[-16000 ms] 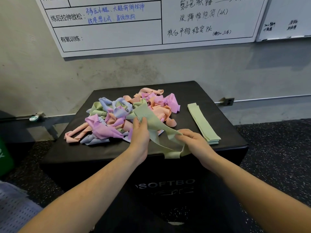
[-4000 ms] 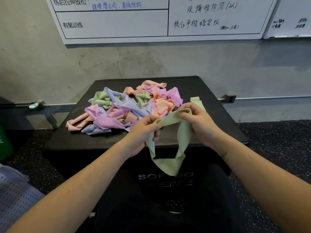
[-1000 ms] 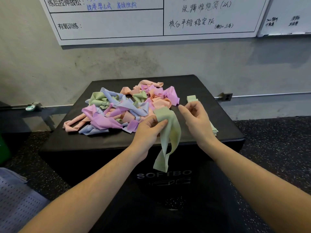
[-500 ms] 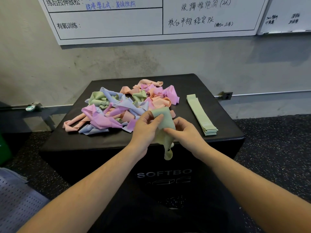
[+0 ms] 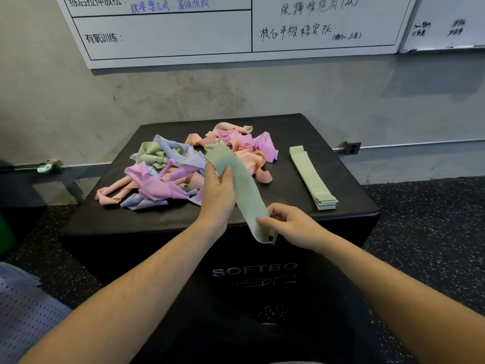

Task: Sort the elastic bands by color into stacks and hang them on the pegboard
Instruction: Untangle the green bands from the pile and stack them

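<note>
A green elastic band is stretched flat between my two hands over the front of the black box. My left hand pinches its upper part with thumb and fingers. My right hand pinches its lower end near the box's front edge. A tangled pile of pink, orange, blue and green bands lies on the left and middle of the box top. A neat stack of flat green bands lies on the right side of the top.
The black soft box stands against a grey wall. Whiteboards hang on the wall above. Speckled dark floor surrounds the box. A perforated light panel shows at the lower left.
The green band was bunched and hanging between my hands; now it is pulled out flat and straight. My right hand has moved down and right to its lower end.
</note>
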